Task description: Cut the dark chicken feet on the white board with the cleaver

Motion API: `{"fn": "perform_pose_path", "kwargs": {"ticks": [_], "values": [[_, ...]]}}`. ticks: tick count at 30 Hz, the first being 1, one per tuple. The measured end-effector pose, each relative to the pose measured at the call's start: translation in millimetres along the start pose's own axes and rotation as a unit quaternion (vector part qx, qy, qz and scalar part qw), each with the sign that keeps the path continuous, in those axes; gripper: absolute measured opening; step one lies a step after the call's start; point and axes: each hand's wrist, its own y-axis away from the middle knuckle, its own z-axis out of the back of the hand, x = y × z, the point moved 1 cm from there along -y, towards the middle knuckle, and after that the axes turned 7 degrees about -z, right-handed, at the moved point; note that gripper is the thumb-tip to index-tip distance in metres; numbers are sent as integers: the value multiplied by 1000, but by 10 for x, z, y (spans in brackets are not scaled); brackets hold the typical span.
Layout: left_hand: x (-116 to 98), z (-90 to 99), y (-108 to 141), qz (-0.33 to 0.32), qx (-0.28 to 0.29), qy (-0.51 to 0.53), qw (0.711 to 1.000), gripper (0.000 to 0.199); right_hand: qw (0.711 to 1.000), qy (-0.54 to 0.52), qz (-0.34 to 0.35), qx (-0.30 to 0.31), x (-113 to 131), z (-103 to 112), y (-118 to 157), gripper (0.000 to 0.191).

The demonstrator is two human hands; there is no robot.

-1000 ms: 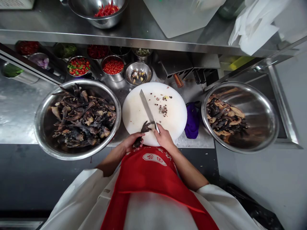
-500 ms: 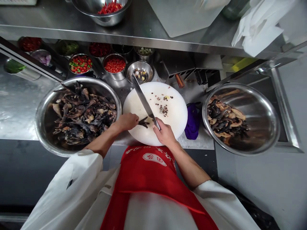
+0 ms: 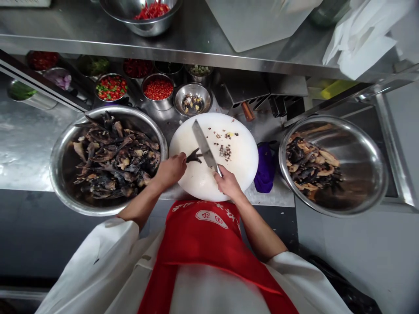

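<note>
My left hand [image 3: 172,169] is closed on a dark clawed foot [image 3: 194,156], whose toes point right over the left part of a round white cutting board [image 3: 196,183]. A knife [image 3: 203,145] is gripped in my right hand [image 3: 227,182], its broad blade slanting up and left above the board, beside the toes. Small dark scraps [image 3: 225,151] lie on the board's right half. Left of the board a large steel bowl [image 3: 55,174] holds a heap of dark feet. A second steel bowl [image 3: 369,174] at the right holds dark and pale pieces.
A purple cloth [image 3: 264,168] lies right of the board. Behind it are a small bowl of scraps [image 3: 192,99], a container of chopped red chillies [image 3: 158,89] and a knife rack [image 3: 242,89]. A steel shelf [image 3: 183,48] crosses above, holding another bowl [image 3: 144,28].
The knife blade has turned to show more of its flat side, and its tip has come back towards me from the small bowl. The foot's toes have shifted slightly up and away from me.
</note>
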Motion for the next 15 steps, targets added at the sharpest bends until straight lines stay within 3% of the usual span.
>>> {"fn": "perform_pose_path", "kwargs": {"ticks": [3,7,11,15], "values": [[-61,-389,43,15,-90,116,989,21,998,-41,-48,-15,-88,52,88,41],[-173,-843,47,59,-149,202,966,16,999,-32,-16,-30,-194,147,473,47],[-223,-971,65,40,-160,207,964,16,1000,13,8,-5,-357,187,956,46],[-216,-981,68,25,-177,224,958,19,998,43,6,44,-459,164,1215,45]]}}
